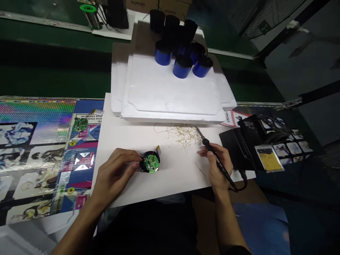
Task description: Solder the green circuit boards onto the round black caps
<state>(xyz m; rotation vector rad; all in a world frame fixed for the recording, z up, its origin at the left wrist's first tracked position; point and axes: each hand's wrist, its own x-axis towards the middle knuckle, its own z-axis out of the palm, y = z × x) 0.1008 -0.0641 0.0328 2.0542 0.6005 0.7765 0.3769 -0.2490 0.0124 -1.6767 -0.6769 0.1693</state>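
Well, a green circuit board (152, 164) in a round black housing (147, 153) lies at eight o'clock from pale yellowish scraps (183, 136), the left hand (110, 171) touching its nine-o'clock rim; pinched or not, I can't tell. The right hand (215, 173) grips a black pen-shaped soldering iron (223, 170), tip toward eleven. Shadow blurs the rearmost dark cylinders (157, 23) at twelve.

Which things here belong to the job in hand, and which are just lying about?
Likely in the job:
soldering iron in the right hand
green circuit board at the left hand

Apparently lying about:
printed sheets at left
red-striped label
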